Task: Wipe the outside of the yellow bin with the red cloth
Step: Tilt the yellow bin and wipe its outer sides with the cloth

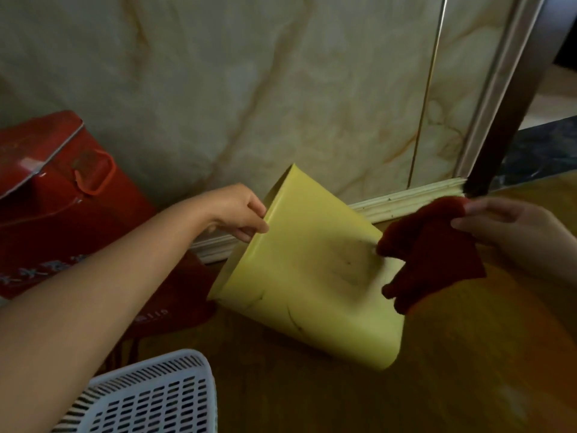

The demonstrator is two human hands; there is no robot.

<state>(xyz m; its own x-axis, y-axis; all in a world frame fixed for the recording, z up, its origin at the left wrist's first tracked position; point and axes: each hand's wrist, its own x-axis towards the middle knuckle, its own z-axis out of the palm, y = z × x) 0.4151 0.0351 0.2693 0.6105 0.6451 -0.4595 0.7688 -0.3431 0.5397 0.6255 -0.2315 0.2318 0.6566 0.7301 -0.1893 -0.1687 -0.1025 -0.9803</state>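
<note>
while left hand (242,210) pinches the tilted bin (312,270) rim, right hand (512,223), gripping the cloth (437,248), should press flat over the dark smudges.

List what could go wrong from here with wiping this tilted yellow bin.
1. The left hand grips only the rim of the yellow bin, which is tipped over on the floor; pressure from wiping might make it slip or roll.
2. The right hand pinches just a corner of the red cloth, so it may bunch or drop.
3. Dark streaks on the bin's side could smear rather than lift.
</note>
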